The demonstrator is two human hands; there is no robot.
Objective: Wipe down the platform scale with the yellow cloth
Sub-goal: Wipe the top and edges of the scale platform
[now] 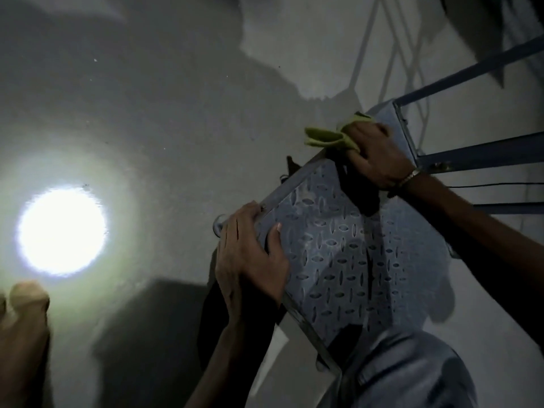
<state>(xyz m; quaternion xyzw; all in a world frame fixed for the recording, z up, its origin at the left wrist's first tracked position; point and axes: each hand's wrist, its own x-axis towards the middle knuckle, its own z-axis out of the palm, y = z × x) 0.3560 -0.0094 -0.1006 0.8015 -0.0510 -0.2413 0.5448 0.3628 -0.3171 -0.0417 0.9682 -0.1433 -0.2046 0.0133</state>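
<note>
The platform scale (338,245) has a blue-grey diamond-plate top and sits on a pale floor, right of centre. My left hand (250,254) clasps its near left corner, thumb on the plate, fingers over the edge. My right hand (376,154) presses the bunched yellow cloth (329,136) against the far edge of the platform, by the base of the upright blue column (403,134). Part of the cloth sticks out to the left of my fingers. Deep shadow hides the strip of plate beneath my right wrist.
A bright round spot of torchlight (61,231) falls on the floor at left. Someone else's toes (26,298) show at the bottom left. Blue metal bars (477,154) of the scale frame run off to the right, with a thin black cable (500,185) between them. My knee in grey fabric (406,369) covers the platform's near corner.
</note>
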